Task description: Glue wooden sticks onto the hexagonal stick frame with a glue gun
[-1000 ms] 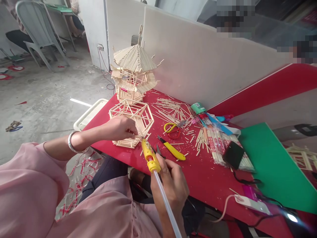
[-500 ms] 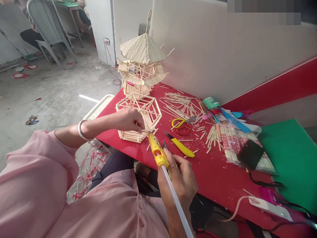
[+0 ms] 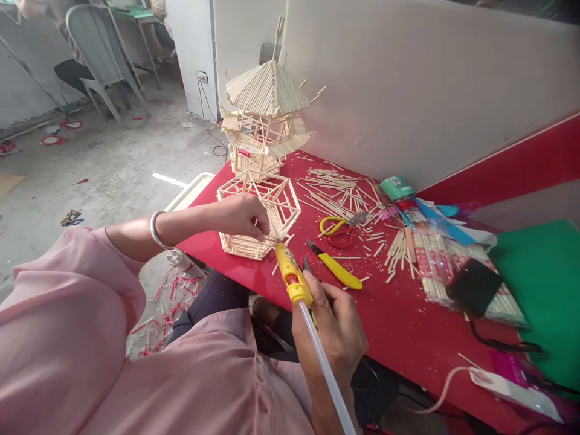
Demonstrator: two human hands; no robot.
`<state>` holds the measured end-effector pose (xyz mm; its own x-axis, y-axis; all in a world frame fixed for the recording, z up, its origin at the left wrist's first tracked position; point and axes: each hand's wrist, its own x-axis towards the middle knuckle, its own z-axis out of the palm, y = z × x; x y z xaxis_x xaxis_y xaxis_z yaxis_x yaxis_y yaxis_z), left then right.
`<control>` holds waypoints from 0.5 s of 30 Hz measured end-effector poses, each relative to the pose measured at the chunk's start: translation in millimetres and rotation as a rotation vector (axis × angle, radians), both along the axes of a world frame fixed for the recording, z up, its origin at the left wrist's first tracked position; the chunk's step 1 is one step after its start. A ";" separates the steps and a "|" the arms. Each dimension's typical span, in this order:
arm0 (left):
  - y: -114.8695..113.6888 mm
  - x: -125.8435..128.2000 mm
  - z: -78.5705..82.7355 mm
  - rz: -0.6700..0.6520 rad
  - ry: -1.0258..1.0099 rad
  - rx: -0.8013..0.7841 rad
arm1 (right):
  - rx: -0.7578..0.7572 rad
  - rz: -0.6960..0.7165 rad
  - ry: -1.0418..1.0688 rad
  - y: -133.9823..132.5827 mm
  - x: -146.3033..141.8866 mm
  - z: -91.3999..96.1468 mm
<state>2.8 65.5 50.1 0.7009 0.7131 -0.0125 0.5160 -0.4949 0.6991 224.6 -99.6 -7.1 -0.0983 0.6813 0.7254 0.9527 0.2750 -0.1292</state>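
Note:
My right hand point(image 3: 333, 323) is wrapped round a yellow glue gun point(image 3: 290, 275), with a long clear glue stick point(image 3: 326, 377) running out of its back end. A dark pointed tip point(image 3: 307, 264) shows beside these fingers; its kind is hidden. My left hand point(image 3: 244, 217) is closed in a pinch on what looks like a short thin wooden stick point(image 3: 270, 239), right at the gun's nozzle. Below and behind it stands an open hexagonal stick frame point(image 3: 290, 202). Farther back rises a stick pagoda model point(image 3: 267, 90) with a pointed roof.
On the red table point(image 3: 385, 326) lie loose sticks point(image 3: 333, 187), scissors point(image 3: 338, 229), a yellow cutter knife point(image 3: 339, 270), packed chopsticks point(image 3: 435, 260), a black object point(image 3: 473, 287), a green board point(image 3: 544, 290) and a white extension socket point(image 3: 514, 393). A partition wall point(image 3: 385, 90) borders the back.
The whole view has shifted slightly, so things appear a little farther right. Both hands keep their grips, with the nozzle still close to my left fingertips.

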 end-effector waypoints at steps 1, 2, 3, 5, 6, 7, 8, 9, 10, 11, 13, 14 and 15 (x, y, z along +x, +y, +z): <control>-0.1 0.0 -0.1 -0.004 -0.003 0.004 | 0.001 0.002 0.002 0.1 0.1 0.3; -0.1 0.1 -0.1 -0.007 -0.003 0.008 | 0.001 0.004 0.002 0.2 0.2 0.3; -0.1 0.2 -0.2 -0.009 -0.002 0.009 | 0.000 0.006 0.001 0.3 0.5 0.0; 0.1 0.3 -0.3 -0.013 -0.005 0.012 | -0.006 0.007 -0.002 0.2 1.0 -1.0; 0.2 0.3 -0.3 -0.014 -0.010 0.011 | -0.007 0.007 -0.001 0.0 1.3 -1.6; 0.5 0.3 -0.4 -0.018 -0.014 0.007 | -0.007 0.007 0.001 -0.1 1.6 -2.4; 0.8 0.2 -0.4 -0.022 -0.014 -0.002 | -0.007 0.008 0.003 -0.4 1.8 -3.1; 1.1 0.1 -0.4 -0.024 -0.012 -0.012 | -0.007 0.009 0.007 -0.6 2.0 -3.8; 1.3 0.0 -0.3 -0.024 -0.006 -0.022 | -0.009 0.011 0.011 -0.8 2.2 -4.4; 1.5 -0.2 -0.2 -0.024 0.000 -0.029 | -0.012 0.012 0.015 -1.1 2.3 -4.9; 1.7 -0.4 0.1 -0.025 0.005 -0.029 | -0.017 0.011 0.018 -1.3 2.3 -5.1; 1.6 -0.4 0.2 -0.025 0.004 -0.023 | -0.019 0.011 0.018 -1.3 2.1 -4.9; 1.5 -0.5 0.3 -0.027 0.002 -0.017 | -0.019 0.013 0.017 -1.3 1.9 -4.4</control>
